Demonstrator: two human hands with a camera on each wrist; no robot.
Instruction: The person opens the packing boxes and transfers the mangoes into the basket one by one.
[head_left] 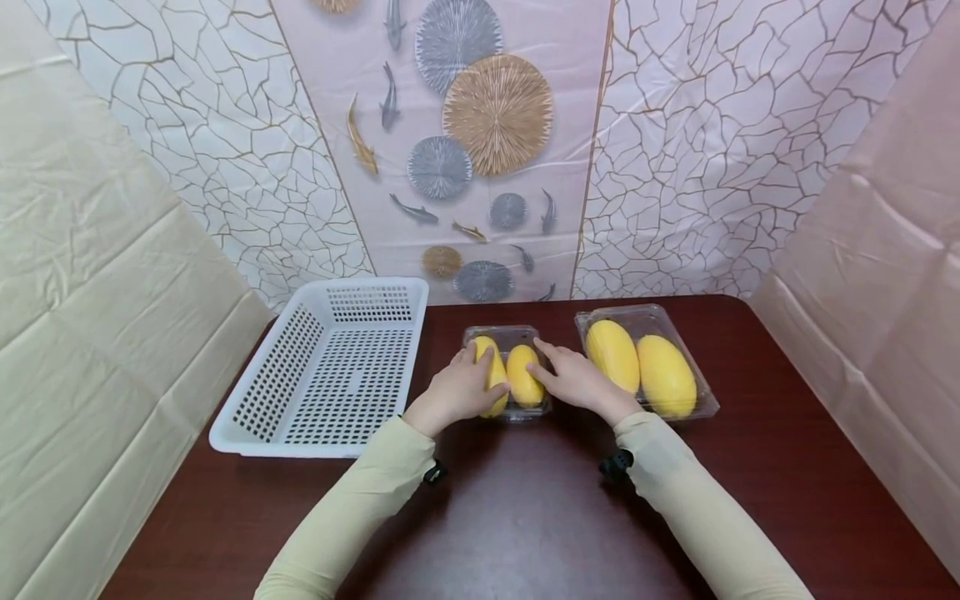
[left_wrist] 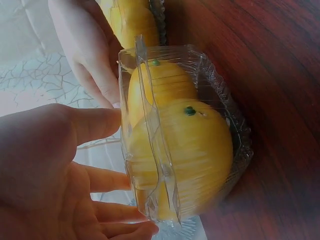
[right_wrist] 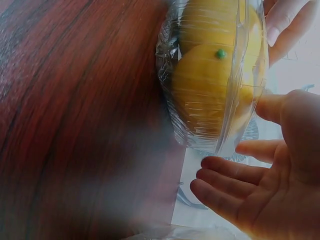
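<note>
A small clear plastic clamshell box (head_left: 534,412) holds two yellow melons, one on the left (head_left: 492,377) and one on the right (head_left: 524,375). My left hand (head_left: 459,390) lies over the box's left side. In the left wrist view its thumb (left_wrist: 97,122) and extended fingers are right at the plastic of the lid. From the other side, my right hand (head_left: 582,382) reaches over the right edge. Its thumb and index fingertip come close against the lid in the right wrist view, with the other fingers (right_wrist: 225,185) spread loosely below. Green stem spots show on the melons through the plastic.
To the left stands a white perforated basket (head_left: 318,450). A larger clear box (head_left: 705,403) with two bigger yellow melons (head_left: 666,375) sits right of my right hand. Both boxes are on a dark red-brown table (head_left: 517,517), with a patterned backdrop (head_left: 675,167) behind.
</note>
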